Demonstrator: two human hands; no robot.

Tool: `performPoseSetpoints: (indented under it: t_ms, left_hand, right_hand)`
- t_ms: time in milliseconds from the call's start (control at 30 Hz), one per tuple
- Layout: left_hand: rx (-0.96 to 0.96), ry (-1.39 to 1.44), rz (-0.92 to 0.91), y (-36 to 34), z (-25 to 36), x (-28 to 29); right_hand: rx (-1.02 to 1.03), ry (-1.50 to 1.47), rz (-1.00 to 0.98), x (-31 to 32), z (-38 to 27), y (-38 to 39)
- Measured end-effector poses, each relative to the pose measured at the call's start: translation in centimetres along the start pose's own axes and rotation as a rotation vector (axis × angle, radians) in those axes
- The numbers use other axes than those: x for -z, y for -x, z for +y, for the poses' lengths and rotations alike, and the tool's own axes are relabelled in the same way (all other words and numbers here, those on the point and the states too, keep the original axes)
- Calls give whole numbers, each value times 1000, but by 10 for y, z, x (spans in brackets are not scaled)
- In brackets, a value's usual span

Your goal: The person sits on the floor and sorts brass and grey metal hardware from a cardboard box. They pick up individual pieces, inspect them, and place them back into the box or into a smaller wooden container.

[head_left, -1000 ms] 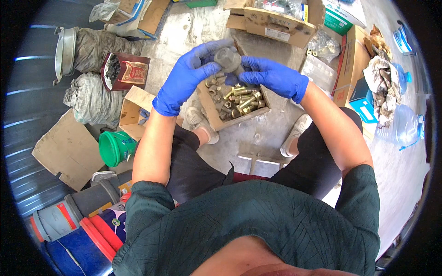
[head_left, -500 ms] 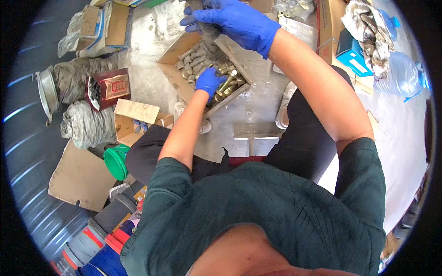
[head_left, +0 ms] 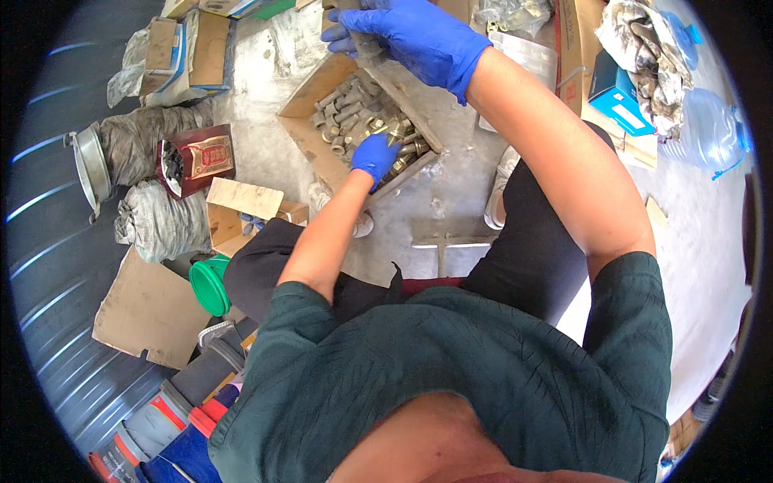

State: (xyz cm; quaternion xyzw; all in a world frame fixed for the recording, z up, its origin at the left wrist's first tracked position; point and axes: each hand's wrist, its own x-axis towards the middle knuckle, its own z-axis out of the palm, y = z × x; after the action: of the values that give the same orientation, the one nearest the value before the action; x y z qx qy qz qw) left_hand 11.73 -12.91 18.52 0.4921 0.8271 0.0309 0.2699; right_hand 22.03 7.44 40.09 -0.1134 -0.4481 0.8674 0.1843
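My left hand [head_left: 374, 157], in a blue glove, reaches down into a wooden box [head_left: 316, 154]. Its fingers close round a brass-coloured bolt [head_left: 400, 129], largely hidden by the glove. Dull grey bolts [head_left: 348, 109] fill the far part of the box, and brass-coloured ones [head_left: 413, 148] lie to the right of the hand. At the box's far side my right hand [head_left: 427, 42], also blue-gloved, is wrapped round a grey-brown flat piece [head_left: 367, 42]. The picture's upper edge cuts that piece off, so its kind cannot be made out.
To the left stand a dark red box [head_left: 211, 161], wrapped bundles [head_left: 161, 224], an open carton [head_left: 233, 196] and a green bucket [head_left: 211, 286]. On the right are a blue box [head_left: 618, 95], crumpled cloth [head_left: 640, 60] and a clear plastic bottle [head_left: 713, 133]. My knees flank the box's near side.
My left hand has shifted slightly right and nearer within the box, its fingers now more closed over the brass-coloured bolts. The right hand has stayed almost still on the flat piece.
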Motion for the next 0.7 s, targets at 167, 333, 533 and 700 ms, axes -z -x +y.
performPoseSetpoints:
  t_ms: [167,333,533,700]
  left_hand:
    - [75,198,-238,26,-20,69]
    - [256,684,-168,73,-28,163]
    - [274,1153,243,94,-38,235]
    - [166,1439,307,93,-68,256]
  right_hand:
    - [-64,54,80,0,16,-4]
    - [-209,329,127,-5,23,1]
    - [-137,257,143,6,45,-21]
    - [-193,15,177,19,50,-34]
